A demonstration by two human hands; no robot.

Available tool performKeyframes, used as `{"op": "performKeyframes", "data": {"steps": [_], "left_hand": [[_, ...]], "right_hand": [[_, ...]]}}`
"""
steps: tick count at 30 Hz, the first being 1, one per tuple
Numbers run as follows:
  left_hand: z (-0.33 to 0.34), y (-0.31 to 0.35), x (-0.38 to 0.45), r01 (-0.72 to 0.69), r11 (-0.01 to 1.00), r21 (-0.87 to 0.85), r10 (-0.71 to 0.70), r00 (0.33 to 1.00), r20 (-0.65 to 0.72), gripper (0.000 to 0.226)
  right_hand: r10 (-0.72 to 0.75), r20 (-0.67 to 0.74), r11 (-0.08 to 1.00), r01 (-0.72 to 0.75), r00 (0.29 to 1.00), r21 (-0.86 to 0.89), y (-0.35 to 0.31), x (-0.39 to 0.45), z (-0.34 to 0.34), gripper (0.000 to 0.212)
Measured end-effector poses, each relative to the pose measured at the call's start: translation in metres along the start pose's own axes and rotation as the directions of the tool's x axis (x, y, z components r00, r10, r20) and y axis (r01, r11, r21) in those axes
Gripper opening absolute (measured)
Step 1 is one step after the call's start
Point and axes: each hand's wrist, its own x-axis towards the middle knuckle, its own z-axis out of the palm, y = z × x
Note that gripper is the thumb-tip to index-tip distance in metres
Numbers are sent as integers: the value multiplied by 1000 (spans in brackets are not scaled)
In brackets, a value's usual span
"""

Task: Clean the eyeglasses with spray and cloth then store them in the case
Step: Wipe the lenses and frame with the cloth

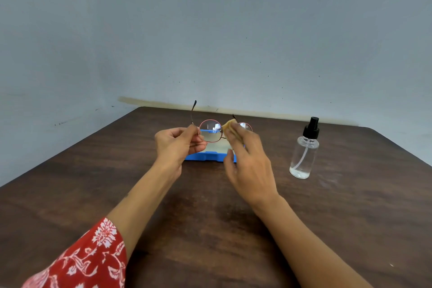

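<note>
The eyeglasses (211,132) have a thin metal frame that looks pinkish and a bit shiny, and the round lenses are clear and glossy, with bright glints on them. At 3 o'clock from them, a soft yellow cloth (230,127) covers part of one lens; it looks matt. Just below, at 6 o'clock, the blue case (205,156) looks like smooth plastic, and its inside is pale and flat. Far off at 3 o'clock stands the spray bottle (304,154), clear shiny plastic with a black matt top. The table (210,217) is dark brown wood with streaky grain and a dull finish. The wall (210,30) is grey, matt paint. The sleeve (88,262) is red printed cloth.
</note>
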Motion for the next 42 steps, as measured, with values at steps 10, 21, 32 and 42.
{"op": "performKeyframes", "data": {"steps": [10, 21, 32, 42], "left_hand": [[-1, 1, -1, -1, 1000, -7, 1, 1000, 5, 11], [-2, 3, 0, -6, 1000, -29, 6, 1000, -6, 13], [-1, 3, -1, -1, 1000, -16, 1, 1000, -16, 12], [0, 1, -1, 2, 1000, -29, -2, 1000, 3, 12]], "right_hand": [[174, -58, 985, -175, 983, -3, 16, -1, -8, 52], [203, -92, 976, -194, 975, 94, 14, 0, -10, 51], [99, -38, 992, -96, 994, 83, 6, 0, -7, 46], [9, -32, 999, -8, 999, 41, 1, -2, -3, 45]]}}
